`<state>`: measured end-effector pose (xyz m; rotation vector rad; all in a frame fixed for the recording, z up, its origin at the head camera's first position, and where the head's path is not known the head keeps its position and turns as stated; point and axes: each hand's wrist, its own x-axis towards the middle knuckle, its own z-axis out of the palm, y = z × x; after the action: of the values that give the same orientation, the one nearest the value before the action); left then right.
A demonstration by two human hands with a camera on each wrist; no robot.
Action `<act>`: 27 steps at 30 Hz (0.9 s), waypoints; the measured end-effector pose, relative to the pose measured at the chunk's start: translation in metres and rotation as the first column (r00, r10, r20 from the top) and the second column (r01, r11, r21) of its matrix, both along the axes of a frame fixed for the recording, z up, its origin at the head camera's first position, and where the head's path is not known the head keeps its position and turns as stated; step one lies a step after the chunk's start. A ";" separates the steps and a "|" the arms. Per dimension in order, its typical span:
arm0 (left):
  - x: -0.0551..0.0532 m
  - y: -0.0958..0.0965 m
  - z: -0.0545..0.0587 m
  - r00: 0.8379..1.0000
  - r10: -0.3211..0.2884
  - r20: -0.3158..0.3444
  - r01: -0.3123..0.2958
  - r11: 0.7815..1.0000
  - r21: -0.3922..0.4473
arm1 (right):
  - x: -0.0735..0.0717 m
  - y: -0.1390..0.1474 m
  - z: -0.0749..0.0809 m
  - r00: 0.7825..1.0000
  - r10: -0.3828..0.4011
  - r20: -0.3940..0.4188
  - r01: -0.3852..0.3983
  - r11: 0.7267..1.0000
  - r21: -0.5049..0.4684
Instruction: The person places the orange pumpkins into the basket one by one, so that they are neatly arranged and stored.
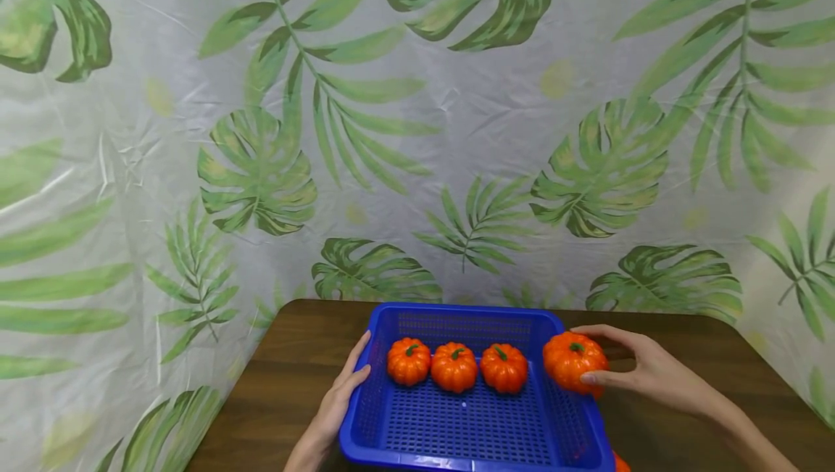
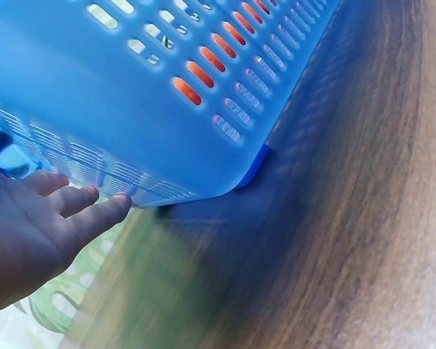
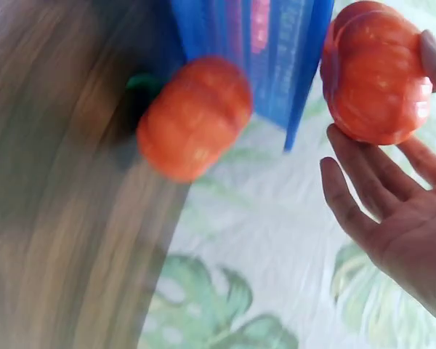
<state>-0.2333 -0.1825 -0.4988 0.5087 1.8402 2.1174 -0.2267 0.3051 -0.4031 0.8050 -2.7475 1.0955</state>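
Note:
A blue plastic basket [image 1: 470,463] with slotted walls stands on the table. Inside it, three small orange toy pumpkins with green stems, the left one [image 1: 409,362], the middle one [image 1: 454,367] and the right one [image 1: 504,369], sit in a row. My left hand [image 1: 335,399] rests against the basket's left side, its fingers [image 2: 94,218] nearly straight along the outer wall. At the right rim, my right hand [image 1: 642,370] holds another pumpkin [image 1: 574,362] between thumb and fingers, above the rim. Beside the basket's right wall, one more pumpkin [image 3: 196,120] lies on the table, mostly hidden in the head view.
The dark wooden table [image 1: 280,378] reaches back to a hanging cloth [image 1: 483,131] printed with green leaves. More tabletop shows on both sides of the basket.

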 end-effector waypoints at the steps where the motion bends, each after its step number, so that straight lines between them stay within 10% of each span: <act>1: 0.000 0.000 0.000 1.000 0.001 -0.001 -0.001 1.000 -0.001 | -0.002 -0.006 0.001 1.000 0.027 0.002 -0.027 1.000 -0.001; 27: 0.000 0.001 -0.001 1.000 0.028 -0.001 -0.028 1.000 -0.003 | -0.060 -0.110 0.026 0.913 0.318 0.254 -0.297 0.947 -0.118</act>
<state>-0.2332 -0.1814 -0.5001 0.4856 1.8613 2.1329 -0.2867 0.1955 -0.3768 1.1929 -2.8350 1.4597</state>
